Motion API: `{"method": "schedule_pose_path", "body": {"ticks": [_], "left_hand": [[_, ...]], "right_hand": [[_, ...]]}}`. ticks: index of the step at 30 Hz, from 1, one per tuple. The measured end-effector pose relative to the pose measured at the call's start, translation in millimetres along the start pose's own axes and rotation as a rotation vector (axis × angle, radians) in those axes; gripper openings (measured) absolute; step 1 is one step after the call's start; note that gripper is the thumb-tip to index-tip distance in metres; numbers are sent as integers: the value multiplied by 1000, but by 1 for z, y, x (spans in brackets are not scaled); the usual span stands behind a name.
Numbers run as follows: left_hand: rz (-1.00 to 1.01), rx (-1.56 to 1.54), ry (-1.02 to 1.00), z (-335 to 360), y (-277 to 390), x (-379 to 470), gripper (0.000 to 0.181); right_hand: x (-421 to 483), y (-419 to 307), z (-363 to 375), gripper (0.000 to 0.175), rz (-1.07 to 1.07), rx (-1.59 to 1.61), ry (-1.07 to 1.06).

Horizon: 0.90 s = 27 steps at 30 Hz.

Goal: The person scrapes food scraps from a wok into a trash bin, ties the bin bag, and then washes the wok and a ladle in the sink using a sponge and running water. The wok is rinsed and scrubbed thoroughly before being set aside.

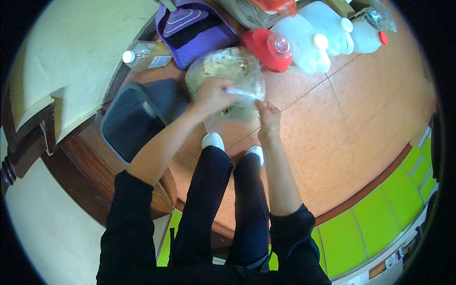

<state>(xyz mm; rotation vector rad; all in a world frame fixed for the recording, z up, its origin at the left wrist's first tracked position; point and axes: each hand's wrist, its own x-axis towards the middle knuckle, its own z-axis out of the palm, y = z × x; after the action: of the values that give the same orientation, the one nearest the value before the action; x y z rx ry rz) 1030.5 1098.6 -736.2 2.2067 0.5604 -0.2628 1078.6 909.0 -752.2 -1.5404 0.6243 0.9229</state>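
A translucent plastic bag (228, 66) full of pale and greenish scraps rests on the floor in front of my feet. My left hand (213, 92) grips the gathered, twisted top of the bag. To its right, my right hand (269, 115) pinches an edge of the same plastic between thumb and fingers. The film stretches between the two hands and looks slightly blurred. What exactly the scraps are, I cannot tell through the plastic.
A dark grey bin (133, 121) lies at the left. Behind the bag are a purple dustpan (203, 44) with a broom, a bottle of yellowish liquid (146, 57), a red bottle (265, 50) and white jugs (302, 42). Green tiles (374, 221) edge the right side.
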Motion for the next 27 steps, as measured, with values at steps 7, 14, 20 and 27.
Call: {"method": "schedule_pose_path", "body": {"ticks": [7, 14, 20, 27], "left_hand": [[-768, -1482, 305, 50, -64, -52, 5], [-198, -279, -47, 34, -32, -28, 21], [-61, -116, 366, 23, -9, -34, 27], [-1057, -1335, 687, 75, -23, -61, 34]], "right_hand": [[33, 66, -30, 14, 67, 529, 166], [7, 11, -21, 32, -153, 464, 30], [-20, 10, -16, 36, -66, 331, 98], [6, 25, -47, 30, 261, 424, 258]]}}
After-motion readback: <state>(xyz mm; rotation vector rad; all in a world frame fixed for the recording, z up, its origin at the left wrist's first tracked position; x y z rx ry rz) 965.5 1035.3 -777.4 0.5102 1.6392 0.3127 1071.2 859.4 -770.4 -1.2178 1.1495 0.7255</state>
